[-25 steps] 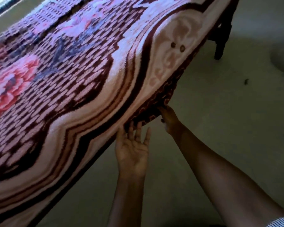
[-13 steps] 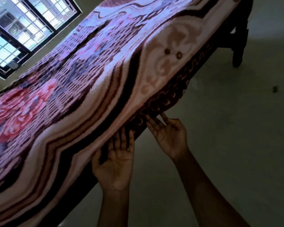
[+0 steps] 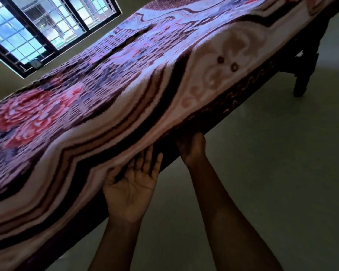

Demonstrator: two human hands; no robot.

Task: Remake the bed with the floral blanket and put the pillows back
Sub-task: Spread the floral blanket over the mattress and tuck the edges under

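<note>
Floral blanket spread over bed, long axis running lower left to upper right, border draped over near side. My left hand open, palm up, fingertips at hem. My right hand at hem, fingers hidden underneath; grip unclear.

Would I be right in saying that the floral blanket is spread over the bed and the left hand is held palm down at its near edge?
Not quite. The head view shows the left hand palm up, not palm down, with its straight fingers reaching to the near edge of the floral blanket. The rest holds: the blanket is spread over the bed.
</note>
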